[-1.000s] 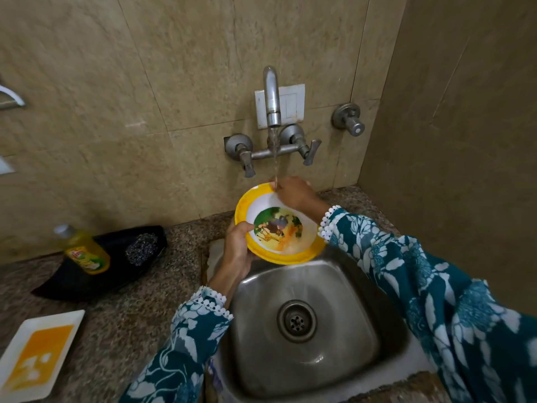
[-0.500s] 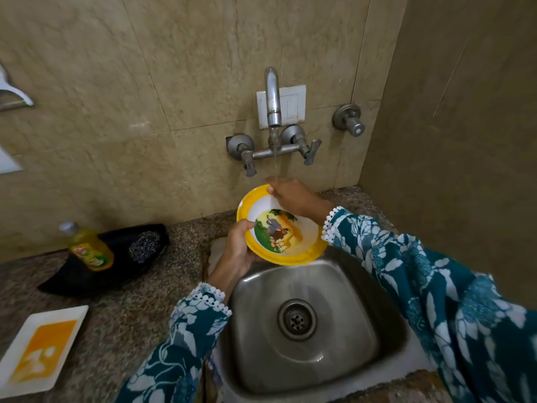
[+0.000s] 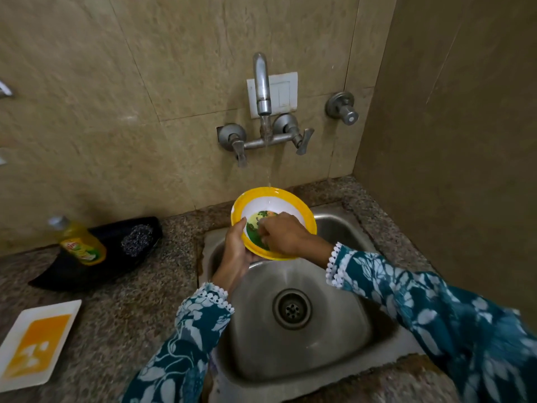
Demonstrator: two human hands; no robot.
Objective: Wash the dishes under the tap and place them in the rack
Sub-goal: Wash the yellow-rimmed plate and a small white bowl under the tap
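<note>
Yellow-rimmed bowl (image 3: 302, 205) over steel sink (image 3: 343, 228), under tap (image 3: 263, 91).

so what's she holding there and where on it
The left hand holds the yellow-rimmed bowl by its left rim, thumb over the edge. The right hand rubs inside the bowl; whether it holds anything cannot be told.

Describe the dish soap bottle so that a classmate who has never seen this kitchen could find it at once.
Start at the steel sink and look left along the speckled counter to the black tray. The dish soap bottle lies there beside a dark scrubber: yellow, grey-capped, the only bottle.
</note>
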